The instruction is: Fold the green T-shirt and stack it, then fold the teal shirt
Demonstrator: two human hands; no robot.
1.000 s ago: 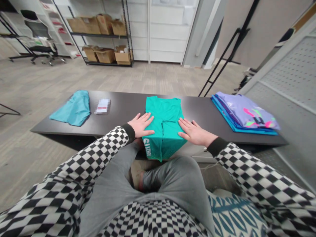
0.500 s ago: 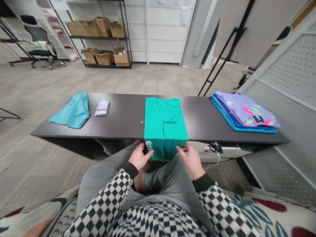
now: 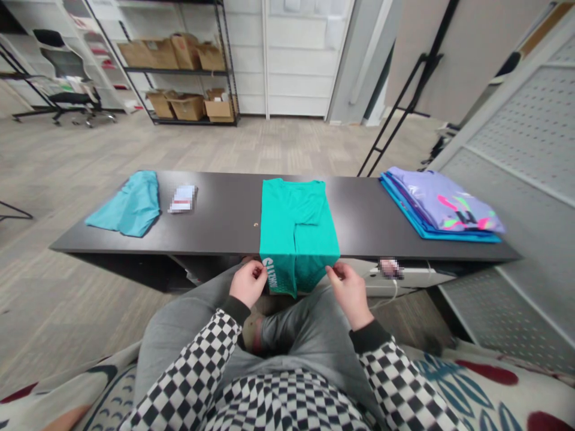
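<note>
A green T-shirt (image 3: pixel 294 221) lies partly folded on the dark table, with a sleeve turned in across its middle. Its lower part hangs over the near edge and shows white lettering on the left. My left hand (image 3: pixel 249 284) is closed in a pinch at the left side of the hanging part. At the opposite side, my right hand (image 3: pixel 351 293) pinches the fabric between thumb and fingers. The exact contact at the left fingertips is partly hidden.
The dark table (image 3: pixel 224 209) carries a folded teal cloth (image 3: pixel 130 203) and a small white packet (image 3: pixel 183 199) at the left. A stack of folded shirts (image 3: pixel 444 203) sits on the right. A blurred-out device (image 3: pixel 390 268) with a cable rests below the tabletop.
My left thumb has drawn in and the fingers have closed at the shirt's left edge. My right fingers have closed at its right edge. The shirt remains draped over the table edge.
</note>
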